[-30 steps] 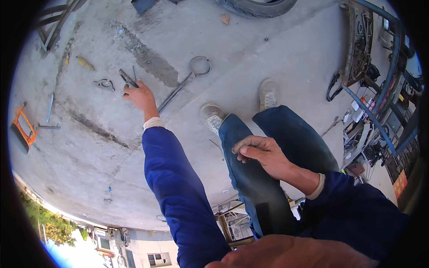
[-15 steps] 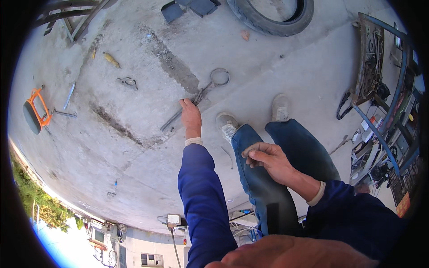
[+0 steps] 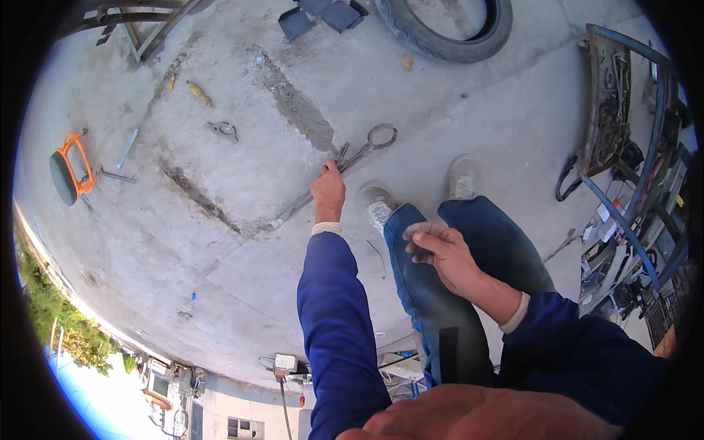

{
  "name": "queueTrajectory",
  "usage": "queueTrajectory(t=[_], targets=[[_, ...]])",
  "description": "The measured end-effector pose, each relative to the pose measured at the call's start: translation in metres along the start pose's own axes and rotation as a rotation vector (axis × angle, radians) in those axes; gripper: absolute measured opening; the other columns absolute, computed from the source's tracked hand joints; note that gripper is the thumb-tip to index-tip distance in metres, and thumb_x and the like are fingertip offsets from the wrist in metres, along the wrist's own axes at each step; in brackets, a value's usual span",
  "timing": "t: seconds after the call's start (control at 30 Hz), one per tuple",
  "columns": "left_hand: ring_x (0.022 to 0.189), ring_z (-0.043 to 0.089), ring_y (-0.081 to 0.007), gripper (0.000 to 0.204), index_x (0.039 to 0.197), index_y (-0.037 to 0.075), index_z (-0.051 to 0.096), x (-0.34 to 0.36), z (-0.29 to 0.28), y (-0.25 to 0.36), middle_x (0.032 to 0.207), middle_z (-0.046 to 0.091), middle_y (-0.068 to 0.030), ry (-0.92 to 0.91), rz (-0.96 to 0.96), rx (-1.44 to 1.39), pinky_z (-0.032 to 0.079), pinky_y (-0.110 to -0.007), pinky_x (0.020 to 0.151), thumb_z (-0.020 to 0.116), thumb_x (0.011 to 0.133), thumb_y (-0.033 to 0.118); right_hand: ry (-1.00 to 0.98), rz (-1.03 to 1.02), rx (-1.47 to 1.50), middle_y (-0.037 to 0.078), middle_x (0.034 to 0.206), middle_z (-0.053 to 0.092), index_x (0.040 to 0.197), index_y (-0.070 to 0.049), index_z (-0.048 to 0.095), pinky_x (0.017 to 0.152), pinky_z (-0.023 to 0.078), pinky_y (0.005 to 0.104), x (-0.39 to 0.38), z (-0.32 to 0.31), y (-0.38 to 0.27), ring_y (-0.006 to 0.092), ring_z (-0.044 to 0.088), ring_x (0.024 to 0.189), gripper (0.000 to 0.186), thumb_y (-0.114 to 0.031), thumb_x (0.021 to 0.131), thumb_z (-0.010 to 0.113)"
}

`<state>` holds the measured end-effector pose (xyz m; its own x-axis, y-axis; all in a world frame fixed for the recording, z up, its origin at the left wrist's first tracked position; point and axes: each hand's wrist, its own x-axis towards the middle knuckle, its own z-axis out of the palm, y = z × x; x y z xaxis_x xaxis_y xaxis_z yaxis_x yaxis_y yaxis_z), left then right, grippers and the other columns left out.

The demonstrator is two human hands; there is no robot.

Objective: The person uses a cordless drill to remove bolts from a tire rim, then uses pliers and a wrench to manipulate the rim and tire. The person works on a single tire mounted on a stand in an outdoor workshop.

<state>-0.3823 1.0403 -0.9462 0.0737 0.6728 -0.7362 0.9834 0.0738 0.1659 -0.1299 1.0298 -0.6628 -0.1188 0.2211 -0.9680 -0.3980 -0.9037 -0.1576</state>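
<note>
My left hand, at the end of an outstretched arm, is closed around the shafts of long metal tongs. Their ring-shaped end points to the far right, and the thin handles run back to the near left, low over the concrete floor. Whether they still touch the floor I cannot tell. Above my left thigh hovers my right hand, with loosely curled fingers and nothing visible in it. Both of my shoes stand just right of the tongs.
A tyre lies at the far side near dark trays. To the left are an orange-framed seat, a yellow bottle-shaped thing and a small metal clamp-like piece. A blue metal frame rack with clutter stands right.
The tongs and my left hand have shifted a little right, and the ring end is tilted differently. My right hand has stayed over the thigh, its fingers slightly less tucked. The view has shifted slightly.
</note>
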Motion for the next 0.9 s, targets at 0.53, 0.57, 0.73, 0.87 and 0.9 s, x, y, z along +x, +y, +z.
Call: queueTrajectory(t=[0.53,0.57,0.73,0.87,0.9], targets=[[0.078,0.072,-0.0487,0.034,0.126,0.002,0.048,-0.321,-0.215,0.066,0.082,0.073,-0.0252,-0.016,0.043,-0.441,0.055,-0.057,0.069,0.066,0.101,0.017,-0.011,-0.38,-0.198,0.024,0.168,0.032,0.167,0.004,0.02,0.129,0.024,0.0404,-0.023,-0.021,0.087,0.031,0.03,0.158,0.098,-0.048,0.102,0.072],[0.078,0.072,-0.0488,0.035,0.126,0.002,0.047,-0.348,-0.228,0.068,0.083,0.073,-0.0255,0.003,0.055,-0.461,0.055,-0.057,0.068,0.066,0.101,0.017,-0.064,-0.422,-0.221,0.024,0.169,0.031,0.167,0.004,0.019,0.129,0.024,0.0404,-0.039,-0.011,0.082,0.0311,0.027,0.159,0.099,-0.05,0.102,0.07],[0.08,0.071,-0.0504,0.03,0.123,0.003,0.048,-0.464,-0.3,0.083,0.085,0.073,-0.0271,0.04,0.004,-0.527,0.053,-0.059,0.068,0.065,0.103,0.017,-0.386,-0.624,-0.553,0.022,0.173,0.027,0.169,0.001,0.02,0.13,0.019,0.0412,-0.127,0.036,0.04,0.0304,0.02,0.162,0.098,-0.059,0.104,0.061],[0.081,0.07,-0.0532,0.028,0.119,0.005,0.047,-0.545,-0.364,0.098,0.086,0.073,-0.0269,0.07,-0.107,-0.628,0.052,-0.061,0.069,0.066,0.104,0.019,-0.594,-0.656,-0.756,0.019,0.171,0.03,0.169,-0.005,0.026,0.131,0.017,0.0423,-0.221,0.079,0.02,0.0299,0.022,0.161,0.091,-0.062,0.104,0.056],[0.081,0.07,-0.053,0.028,0.119,0.005,0.047,-0.567,-0.375,0.106,0.086,0.073,-0.0264,0.106,-0.142,-0.651,0.051,-0.061,0.069,0.066,0.104,0.019,-0.596,-0.654,-0.771,0.018,0.169,0.034,0.168,-0.006,0.029,0.13,0.018,0.0429,-0.235,0.088,0.016,0.0308,0.026,0.16,0.088,-0.061,0.105,0.055]])
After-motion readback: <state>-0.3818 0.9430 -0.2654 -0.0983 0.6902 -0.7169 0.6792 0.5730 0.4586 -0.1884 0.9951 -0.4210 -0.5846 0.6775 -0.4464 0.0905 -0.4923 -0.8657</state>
